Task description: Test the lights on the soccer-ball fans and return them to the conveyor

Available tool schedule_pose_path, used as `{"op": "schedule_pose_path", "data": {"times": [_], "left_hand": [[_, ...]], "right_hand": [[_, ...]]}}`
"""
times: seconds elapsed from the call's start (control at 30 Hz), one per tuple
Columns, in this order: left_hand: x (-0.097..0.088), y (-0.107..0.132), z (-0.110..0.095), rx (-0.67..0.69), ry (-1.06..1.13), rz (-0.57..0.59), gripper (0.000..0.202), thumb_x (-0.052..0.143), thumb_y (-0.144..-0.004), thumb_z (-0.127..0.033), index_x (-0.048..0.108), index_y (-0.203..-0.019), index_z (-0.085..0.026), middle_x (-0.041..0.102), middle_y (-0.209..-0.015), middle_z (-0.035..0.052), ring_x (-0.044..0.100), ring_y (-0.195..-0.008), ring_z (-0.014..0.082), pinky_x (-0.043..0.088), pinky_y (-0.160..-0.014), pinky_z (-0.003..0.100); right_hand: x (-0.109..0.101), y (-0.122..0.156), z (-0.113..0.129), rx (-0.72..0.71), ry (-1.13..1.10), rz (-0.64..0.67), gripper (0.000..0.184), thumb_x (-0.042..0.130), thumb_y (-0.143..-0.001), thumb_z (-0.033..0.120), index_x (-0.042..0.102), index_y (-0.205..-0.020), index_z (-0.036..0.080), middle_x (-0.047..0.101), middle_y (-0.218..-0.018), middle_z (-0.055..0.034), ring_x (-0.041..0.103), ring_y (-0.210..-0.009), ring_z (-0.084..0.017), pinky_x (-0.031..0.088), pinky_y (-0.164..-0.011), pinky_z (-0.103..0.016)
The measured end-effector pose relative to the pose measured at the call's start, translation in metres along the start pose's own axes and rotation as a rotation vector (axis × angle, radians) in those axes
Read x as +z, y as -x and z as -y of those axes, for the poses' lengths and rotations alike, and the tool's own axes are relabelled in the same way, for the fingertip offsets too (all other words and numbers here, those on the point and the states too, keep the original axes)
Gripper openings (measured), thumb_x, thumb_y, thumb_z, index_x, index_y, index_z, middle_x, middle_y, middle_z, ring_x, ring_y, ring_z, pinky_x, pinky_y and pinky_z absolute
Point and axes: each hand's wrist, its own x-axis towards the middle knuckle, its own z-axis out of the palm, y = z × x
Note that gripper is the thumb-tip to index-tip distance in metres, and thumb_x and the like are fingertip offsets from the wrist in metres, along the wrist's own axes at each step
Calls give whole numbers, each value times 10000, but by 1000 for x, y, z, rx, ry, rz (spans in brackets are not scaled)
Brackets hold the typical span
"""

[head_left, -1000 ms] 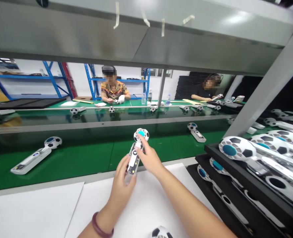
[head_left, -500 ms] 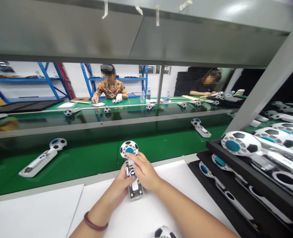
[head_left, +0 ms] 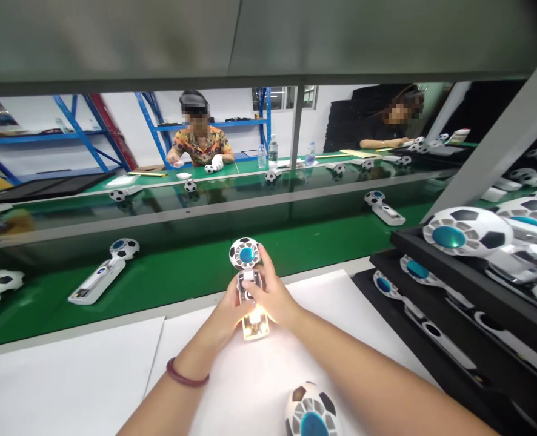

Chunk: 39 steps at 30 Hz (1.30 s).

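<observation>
Both of my hands hold one hand-held fan (head_left: 249, 284) upright over the white sheet (head_left: 259, 369). It has a football-patterned head with a blue centre and an open handle. A bright light glows at the bottom of its handle. My left hand (head_left: 226, 316) grips the handle from the left. My right hand (head_left: 275, 295) wraps round it from the right, fingers pressed on the middle. A red band sits on my left wrist.
A second fan head (head_left: 311, 413) lies on the sheet near me. More fans (head_left: 100, 278) (head_left: 383, 208) ride the green conveyor belt (head_left: 173, 272). Black trays (head_left: 468, 315) of fans are stacked at right. Two people sit at the far side. A grey shelf hangs overhead.
The fan came back from the belt edge toward me and turned upright. Its handle light is now lit. The fans on the belt have drifted right.
</observation>
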Motion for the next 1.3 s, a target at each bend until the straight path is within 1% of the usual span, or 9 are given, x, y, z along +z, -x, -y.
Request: {"op": "schedule_pose_path", "data": {"times": [0.13,0.23,0.4,0.53,0.7,0.87,1.07,1.17,1.3], "left_hand": [[4,1,-5,17,-36,23,646,720,-716,-307,405,-1275,-241,473,-1313,118,459,-1180,326,433,-943,420],[6,2,-6,32,-41,24,692,695,-742,-290,340,-1335,-255,421,-1366,106,420,-1220,313,415,-970,403],[-1,-2,3,44,-34,-8,821,701,-732,-317,222,-1396,-258,386,-1395,109,389,-1246,321,403,-989,408],[-6,-5,10,44,-57,-44,844,698,-734,-332,194,-1408,-265,386,-1401,93,367,-1265,307,371,-1020,395],[-2,-2,4,3,2,-52,923,732,-686,-373,166,-1413,-314,428,-1370,80,449,-1198,308,425,-963,396],[-2,2,0,-33,-36,-1,990,753,-673,-283,106,-1421,-334,437,-1355,72,457,-1184,292,405,-978,402],[-5,-1,4,-6,-41,48,962,724,-714,-281,70,-1421,-306,379,-1391,115,476,-1165,313,403,-979,445],[-4,0,3,-32,-51,65,986,722,-718,-294,34,-1423,-319,355,-1406,132,521,-1118,324,416,-961,464],[-3,2,3,-32,-86,109,965,702,-743,-293,20,-1424,-344,330,-1424,123,547,-1087,324,425,-956,470]], "right_hand": [[1,0,-2,13,-19,-31,803,570,-815,274,62,-1434,327,557,-1187,-45,566,-1022,-194,438,-904,-372],[1,0,-3,18,-32,-33,796,565,-818,267,62,-1432,337,564,-1174,-39,569,-1016,-193,443,-898,-370],[1,1,-4,19,-48,-51,789,549,-826,263,50,-1433,329,550,-1203,-41,566,-1033,-194,445,-903,-370],[1,1,0,5,-63,-41,779,528,-833,242,41,-1436,311,551,-1209,-41,553,-1060,-187,426,-941,-372],[0,1,2,14,-102,-47,747,522,-845,268,66,-1435,314,541,-1225,-38,546,-1077,-189,418,-953,-378],[0,2,4,48,-239,-38,614,432,-900,345,123,-1429,320,550,-1208,-25,545,-1078,-171,422,-949,-346],[-5,-4,10,225,-430,-77,769,538,-840,343,47,-1431,317,613,-1061,-12,613,-876,-162,505,-740,-283],[-10,-9,8,272,-488,-78,773,615,-779,307,164,-1406,305,615,-1031,-11,616,-790,-145,502,-634,-235],[-14,-10,7,347,-481,9,469,676,-722,316,509,-1152,233,615,-985,-30,603,-705,-127,463,-496,-179]]}}
